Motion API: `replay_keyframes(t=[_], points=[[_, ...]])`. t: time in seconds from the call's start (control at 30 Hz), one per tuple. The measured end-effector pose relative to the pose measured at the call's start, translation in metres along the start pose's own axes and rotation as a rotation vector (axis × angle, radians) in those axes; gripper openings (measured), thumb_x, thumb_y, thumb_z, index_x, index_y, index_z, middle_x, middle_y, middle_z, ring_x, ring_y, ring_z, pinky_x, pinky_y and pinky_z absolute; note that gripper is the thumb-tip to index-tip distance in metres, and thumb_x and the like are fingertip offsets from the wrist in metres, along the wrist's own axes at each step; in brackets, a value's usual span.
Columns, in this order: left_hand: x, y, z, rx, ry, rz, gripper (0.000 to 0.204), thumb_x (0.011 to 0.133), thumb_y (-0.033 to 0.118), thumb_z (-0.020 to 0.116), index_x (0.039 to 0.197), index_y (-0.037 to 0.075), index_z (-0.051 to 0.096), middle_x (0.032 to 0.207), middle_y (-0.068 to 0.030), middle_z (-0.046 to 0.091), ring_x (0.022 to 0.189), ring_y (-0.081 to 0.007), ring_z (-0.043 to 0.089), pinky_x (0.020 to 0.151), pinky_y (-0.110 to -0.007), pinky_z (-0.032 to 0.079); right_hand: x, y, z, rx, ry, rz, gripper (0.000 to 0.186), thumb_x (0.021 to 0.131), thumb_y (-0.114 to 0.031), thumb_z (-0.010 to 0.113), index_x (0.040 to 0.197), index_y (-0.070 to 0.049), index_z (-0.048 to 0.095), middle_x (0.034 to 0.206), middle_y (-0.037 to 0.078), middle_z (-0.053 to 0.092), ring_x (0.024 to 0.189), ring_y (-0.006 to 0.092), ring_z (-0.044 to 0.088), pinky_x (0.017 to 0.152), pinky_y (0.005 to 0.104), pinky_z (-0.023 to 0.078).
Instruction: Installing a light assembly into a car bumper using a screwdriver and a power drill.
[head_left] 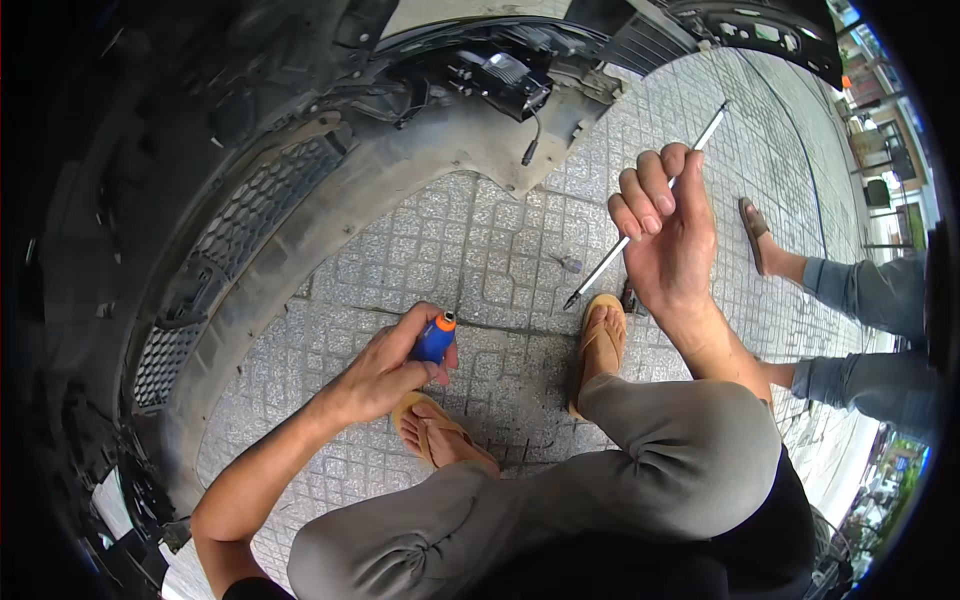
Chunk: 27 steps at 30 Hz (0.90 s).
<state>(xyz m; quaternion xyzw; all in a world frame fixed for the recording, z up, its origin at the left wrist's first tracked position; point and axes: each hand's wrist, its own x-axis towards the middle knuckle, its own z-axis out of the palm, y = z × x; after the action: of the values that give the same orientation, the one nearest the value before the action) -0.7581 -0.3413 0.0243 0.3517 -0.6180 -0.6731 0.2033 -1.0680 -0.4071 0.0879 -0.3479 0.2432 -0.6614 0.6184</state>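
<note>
In my left hand, fingers wrapped round it, is a blue screwdriver handle with an orange collar and an open socket at its upper end. My right hand, raised higher and further right, grips a long silver screwdriver shaft near its middle. The shaft slants from lower left to upper right, with a dark tip at both ends. Handle and shaft are apart from each other. Below the hands are my sandalled feet, with the lower shaft tip appearing just above the right sandal.
A car bumper with a honeycomb grille curves along the left and top. A short cable with a plug hangs from it. A small greyish part lies on the paving. Another person's legs are at the right.
</note>
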Motion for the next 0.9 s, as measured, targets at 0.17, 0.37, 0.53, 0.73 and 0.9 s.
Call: replay_keyframes(t=[0.17,0.37,0.53,0.73,0.9], points=[[0.11,0.052,0.04,0.119,-0.197,-0.135,0.038,0.103,0.033,0.052,0.127,0.004,0.049,0.086,-0.0072,0.059,0.072,-0.0114,0.059,0.061,-0.028,0.049,-0.007,-0.03,-0.015,0.209,0.194,-0.21,0.04,0.108,-0.049,0.033,0.087,-0.015,0.038,0.068,-0.005,0.031,0.055,0.0051,0.024,0.046,0.0201,0.022],[0.164,0.031,0.091,0.02,-0.226,0.086,0.042,0.104,0.038,0.049,0.126,0.001,0.052,0.091,-0.0072,0.059,0.07,-0.0107,0.056,0.059,-0.025,0.046,-0.021,-0.047,-0.052,0.217,0.327,-0.335,0.039,0.109,-0.048,0.031,0.086,-0.017,0.039,0.066,-0.007,0.03,0.053,0.0037,0.022,0.044,0.0196,0.019],[0.178,0.023,0.109,-0.093,-0.253,0.183,0.036,0.102,0.027,0.051,0.125,0.001,0.059,0.083,-0.0049,0.06,0.063,-0.0074,0.054,0.057,-0.023,0.044,-0.022,-0.055,-0.063,0.194,0.322,-0.313,0.039,0.109,-0.047,0.03,0.086,-0.017,0.039,0.066,-0.007,0.03,0.053,0.0034,0.021,0.043,0.0192,0.02],[0.181,0.028,0.109,-0.193,-0.264,0.138,0.035,0.104,0.027,0.047,0.124,0.0,0.057,0.076,-0.0021,0.055,0.06,-0.006,0.05,0.053,-0.023,0.041,-0.018,-0.061,-0.074,0.256,0.241,-0.299,0.042,0.108,-0.052,0.03,0.088,-0.015,0.036,0.065,-0.006,0.028,0.052,0.0038,0.021,0.042,0.0193,0.018],[0.18,0.038,0.114,-0.147,-0.25,0.013,0.03,0.105,0.024,0.045,0.12,0.001,0.057,0.071,0.0013,0.052,0.057,-0.0047,0.048,0.051,-0.022,0.039,-0.016,-0.052,-0.075,0.274,0.12,-0.199,0.039,0.109,-0.047,0.03,0.086,-0.017,0.038,0.065,-0.008,0.028,0.052,0.003,0.02,0.042,0.0189,0.018]])
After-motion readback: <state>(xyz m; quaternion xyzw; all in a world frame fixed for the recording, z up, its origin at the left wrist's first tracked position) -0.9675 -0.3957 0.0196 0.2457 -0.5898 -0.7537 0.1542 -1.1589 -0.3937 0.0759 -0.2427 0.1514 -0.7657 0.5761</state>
